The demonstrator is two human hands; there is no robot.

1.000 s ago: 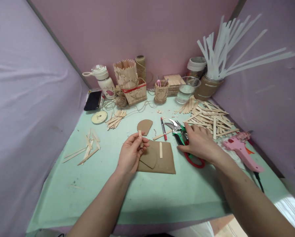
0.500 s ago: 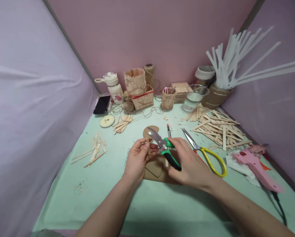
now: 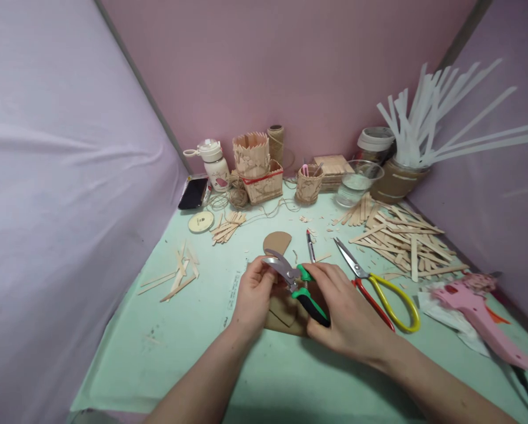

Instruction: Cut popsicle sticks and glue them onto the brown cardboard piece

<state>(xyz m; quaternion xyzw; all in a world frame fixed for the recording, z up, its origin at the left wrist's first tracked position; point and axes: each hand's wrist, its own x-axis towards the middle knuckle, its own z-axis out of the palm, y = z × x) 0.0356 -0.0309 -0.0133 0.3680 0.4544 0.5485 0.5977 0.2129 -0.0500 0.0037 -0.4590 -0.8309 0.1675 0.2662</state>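
My right hand [image 3: 343,309] grips green-and-black pruning shears [image 3: 296,284], their metal jaws pointing left toward my left hand [image 3: 255,294]. My left hand pinches a short piece of wooden stick, mostly hidden behind the shear jaws and my fingers. Both hands hover over a brown cardboard sheet [image 3: 285,315] lying on the mint-green table [image 3: 166,347]. A rounded cardboard cutout [image 3: 276,241] lies just beyond the hands.
Yellow-and-red scissors [image 3: 378,282] and a red pen [image 3: 310,250] lie right of my hands. A pink glue gun [image 3: 480,312] rests at the far right. A pile of wooden sticks [image 3: 405,238], stick baskets [image 3: 257,174], a bottle [image 3: 215,168], a phone [image 3: 193,192] and a jar of white strips [image 3: 398,176] stand behind.
My right hand picked the shears up from the table's right side and brought them to the stick in my left hand; the yellow scissors underneath became visible.
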